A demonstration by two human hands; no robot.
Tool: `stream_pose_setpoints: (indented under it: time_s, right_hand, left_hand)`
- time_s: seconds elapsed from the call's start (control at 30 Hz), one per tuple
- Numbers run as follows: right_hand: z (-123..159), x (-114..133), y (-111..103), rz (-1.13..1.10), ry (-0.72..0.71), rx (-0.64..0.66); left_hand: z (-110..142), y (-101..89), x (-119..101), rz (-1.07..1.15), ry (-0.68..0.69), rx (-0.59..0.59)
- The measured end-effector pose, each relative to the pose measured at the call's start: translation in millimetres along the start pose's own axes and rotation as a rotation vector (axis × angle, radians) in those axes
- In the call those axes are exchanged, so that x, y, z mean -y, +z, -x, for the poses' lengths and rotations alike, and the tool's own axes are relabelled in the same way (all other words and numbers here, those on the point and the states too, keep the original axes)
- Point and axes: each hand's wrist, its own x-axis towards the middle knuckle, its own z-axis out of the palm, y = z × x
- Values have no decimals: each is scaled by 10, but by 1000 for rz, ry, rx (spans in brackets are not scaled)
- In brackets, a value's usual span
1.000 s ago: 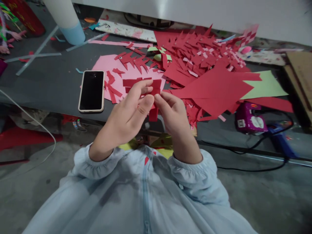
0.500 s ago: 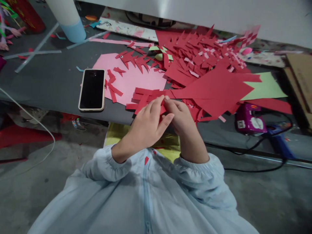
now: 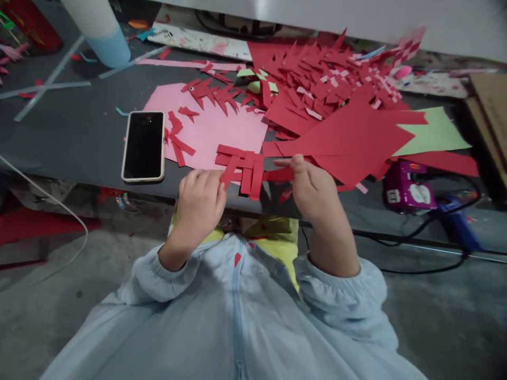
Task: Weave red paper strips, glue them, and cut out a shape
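A small lattice of crossed red paper strips (image 3: 256, 174) lies at the table's front edge, partly over a pink paper sheet (image 3: 214, 124). To its left, my left hand (image 3: 202, 203) is closed, with its thumb and fingertips on the lower end of a slanted red paper strip (image 3: 230, 170). My right hand (image 3: 315, 187) is on the other side, its fingers closed on the end of a sideways red paper strip (image 3: 277, 174); its index finger points left. Its lower fingers are hidden. A red cut-out (image 3: 356, 140) with a jagged edge lies beyond this hand.
A phone (image 3: 143, 146) lies at the left, a white and blue bottle (image 3: 106, 42) behind it. Red paper scraps (image 3: 317, 74) are heaped at the back. On the right are a purple box (image 3: 407, 187), a blue tool (image 3: 457, 221) with a black cord, and cardboard (image 3: 491, 116).
My hands, together over the strips before, have parted: the left moved left and down, the right moved right. The crossed strips between them now show. The view has shifted slightly.
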Motion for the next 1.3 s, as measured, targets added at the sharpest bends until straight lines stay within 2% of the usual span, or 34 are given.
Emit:
stream_pose_setpoints:
  time_s: [0.13, 0.3, 0.47, 0.63, 0.83, 1.0, 1.3]
  right_hand:
    - [7, -21, -19, -153, 70, -11]
    - [-59, -86, -3, -42, 41, -74]
    - [-66, -164, 47, -100, 64, -21]
    - [-28, -120, 0, -57, -34, -62]
    - [-54, 4, -85, -136, -143, 49]
    - [-103, 34, -61, -86, -216, 68]
    - [-128, 13, -41, -75, -314, 91]
  left_hand:
    - [54, 49, -19, -75, 52, -20]
    - [88, 65, -54, -90, 108, -29]
    - [108, 71, -112, -47, 170, -20]
    - [37, 45, -78, -12, 227, 11]
    - [-120, 79, -21, 31, 386, 68]
    - [-162, 130, -53, 15, 404, 49]
    - [-244, 78, -13, -6, 396, 158]
